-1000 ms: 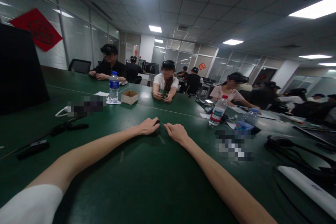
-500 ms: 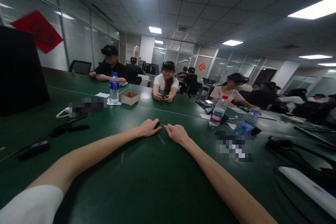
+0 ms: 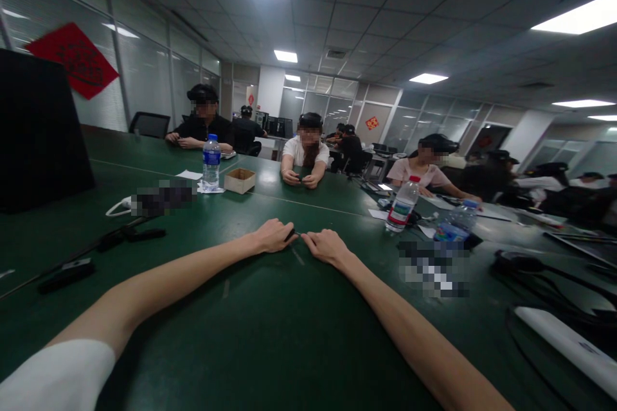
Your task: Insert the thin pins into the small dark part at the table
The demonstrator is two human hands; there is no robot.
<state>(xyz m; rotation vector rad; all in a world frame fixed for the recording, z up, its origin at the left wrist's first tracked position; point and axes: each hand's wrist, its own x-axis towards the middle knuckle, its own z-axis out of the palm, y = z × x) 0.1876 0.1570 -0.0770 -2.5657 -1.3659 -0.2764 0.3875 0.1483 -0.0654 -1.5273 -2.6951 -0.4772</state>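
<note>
Both my arms stretch forward over the green table. My left hand is closed around a small black object, of which only a short dark end shows past the fingers. From that end a thin piece seems to reach toward my right hand. The right thumb and fingers are pinched together at the thin piece's tip; what lies between them is too small to make out. The two hands nearly meet, with a narrow gap between their fingertips.
An open cardboard box and a blue-capped bottle stand beyond my left hand. Right of me are a red-capped bottle, another bottle, a headset and a white device. A person sits opposite.
My hands stay almost in place, still close together; the fingertip gap looks slightly narrower. The whole view has shifted very slightly.
</note>
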